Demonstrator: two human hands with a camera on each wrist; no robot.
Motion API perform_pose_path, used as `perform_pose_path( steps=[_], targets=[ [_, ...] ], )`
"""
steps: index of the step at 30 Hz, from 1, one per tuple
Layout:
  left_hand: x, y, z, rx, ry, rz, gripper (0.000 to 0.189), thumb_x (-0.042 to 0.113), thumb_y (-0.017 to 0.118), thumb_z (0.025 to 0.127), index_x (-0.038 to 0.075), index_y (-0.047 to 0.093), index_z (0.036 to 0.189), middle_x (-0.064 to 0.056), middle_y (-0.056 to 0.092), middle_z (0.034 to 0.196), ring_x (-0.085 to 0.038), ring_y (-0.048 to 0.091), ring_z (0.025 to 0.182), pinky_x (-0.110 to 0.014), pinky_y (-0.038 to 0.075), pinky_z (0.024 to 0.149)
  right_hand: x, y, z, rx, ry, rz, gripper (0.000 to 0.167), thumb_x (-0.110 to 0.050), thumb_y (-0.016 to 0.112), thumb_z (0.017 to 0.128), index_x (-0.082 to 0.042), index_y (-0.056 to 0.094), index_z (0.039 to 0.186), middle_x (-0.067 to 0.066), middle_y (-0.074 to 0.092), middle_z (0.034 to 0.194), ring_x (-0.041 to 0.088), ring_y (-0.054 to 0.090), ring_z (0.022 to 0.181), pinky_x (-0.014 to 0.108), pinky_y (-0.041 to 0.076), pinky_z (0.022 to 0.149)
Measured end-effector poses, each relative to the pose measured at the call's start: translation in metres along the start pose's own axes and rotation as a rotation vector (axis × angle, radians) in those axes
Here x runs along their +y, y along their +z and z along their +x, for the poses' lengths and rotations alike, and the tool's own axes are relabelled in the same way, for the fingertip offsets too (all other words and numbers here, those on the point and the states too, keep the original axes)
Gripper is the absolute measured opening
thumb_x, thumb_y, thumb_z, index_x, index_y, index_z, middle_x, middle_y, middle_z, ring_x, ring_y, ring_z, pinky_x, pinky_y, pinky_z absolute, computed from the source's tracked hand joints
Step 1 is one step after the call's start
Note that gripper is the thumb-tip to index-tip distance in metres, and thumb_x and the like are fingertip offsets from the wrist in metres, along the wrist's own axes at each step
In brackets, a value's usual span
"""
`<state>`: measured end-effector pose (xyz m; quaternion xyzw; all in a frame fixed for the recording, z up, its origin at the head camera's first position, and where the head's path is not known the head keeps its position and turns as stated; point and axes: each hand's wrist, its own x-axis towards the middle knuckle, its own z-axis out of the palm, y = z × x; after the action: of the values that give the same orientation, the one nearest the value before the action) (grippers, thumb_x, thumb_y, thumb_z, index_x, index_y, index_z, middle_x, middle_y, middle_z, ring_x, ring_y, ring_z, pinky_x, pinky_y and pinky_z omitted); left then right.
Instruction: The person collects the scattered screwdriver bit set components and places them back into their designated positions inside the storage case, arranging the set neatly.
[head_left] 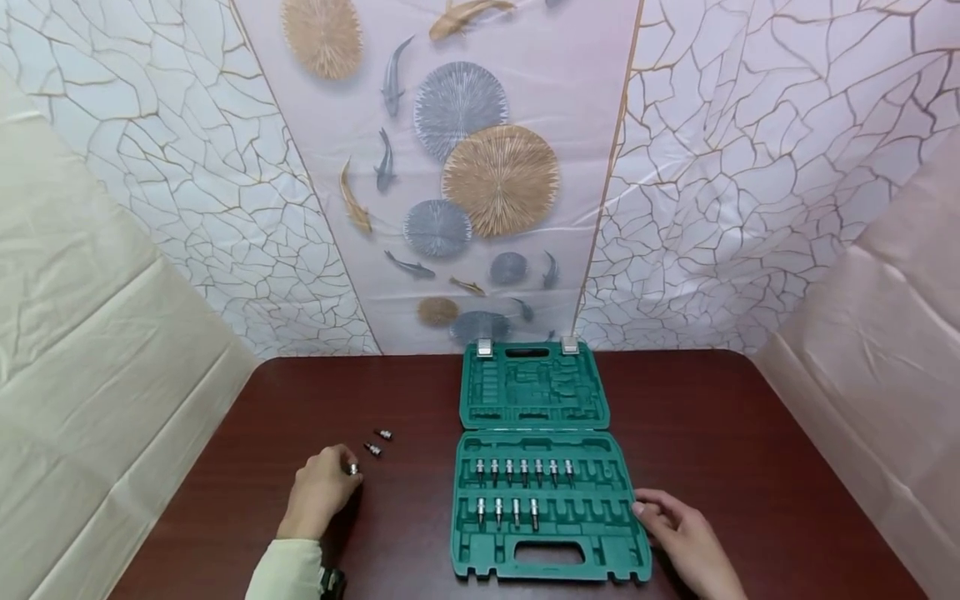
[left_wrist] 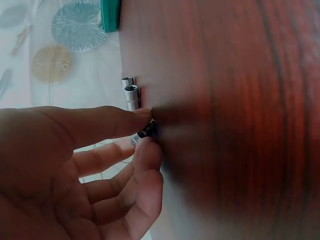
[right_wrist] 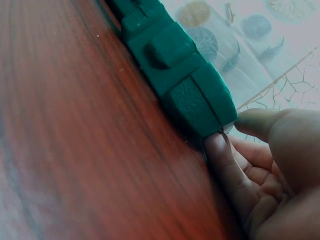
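On the left, my left hand (head_left: 322, 487) pinches a small metal bit socket (head_left: 353, 469) between thumb and fingertips, close to the tabletop. The left wrist view shows its dark end (left_wrist: 148, 130) between the fingers; the rest is mostly hidden. Two more bit sockets, one farther back (head_left: 384, 434) and one nearer (head_left: 373, 450), lie just beyond that hand. An open green tool case (head_left: 551, 567) lies right of centre, with several bit sockets (head_left: 524, 472) standing in two rows. My right hand (head_left: 686, 533) holds the case's right edge, thumb and forefinger against it (right_wrist: 200, 105).
The case's lid (head_left: 536, 392) lies folded back toward the wall, two metal latches (head_left: 484, 347) at its far edge. Several slots at the right of both rows hold no socket. A dark reddish wooden table (head_left: 405, 533) carries everything, with patterned cloth (head_left: 480, 283) behind it.
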<state>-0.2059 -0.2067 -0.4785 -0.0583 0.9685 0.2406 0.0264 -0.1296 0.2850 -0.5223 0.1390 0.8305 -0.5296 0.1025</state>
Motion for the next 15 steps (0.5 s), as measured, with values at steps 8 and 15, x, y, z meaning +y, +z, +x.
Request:
perform_pose_path(
  steps=[8,15],
  targets=[
    [0.007,-0.001,-0.008,0.056,0.064,-0.034,0.014,0.006,0.071,0.089,0.009,0.076,0.101,-0.001,0.072,0.082,-0.017,0.060,0.064,-0.042,0.049,0.061,-0.003,0.001,-0.003,0.018,-0.009,0.011,0.058,-0.041,0.067,0.105,0.002,0.061,0.143,0.009,0.071,0.114,0.020,0.071,0.102,0.041,0.062,0.081],
    [0.024,-0.011,-0.022,0.115,0.116,-0.100,0.024,0.003,0.068,0.086,0.009,0.075,0.107,0.004,0.068,0.073,-0.014,0.056,0.060,-0.037,0.045,0.057,-0.001,0.004,-0.004,0.026,-0.016,0.016,0.058,-0.041,0.067,0.104,0.001,0.061,0.143,0.008,0.072,0.114,0.019,0.071,0.101,0.041,0.061,0.081]
  ],
)
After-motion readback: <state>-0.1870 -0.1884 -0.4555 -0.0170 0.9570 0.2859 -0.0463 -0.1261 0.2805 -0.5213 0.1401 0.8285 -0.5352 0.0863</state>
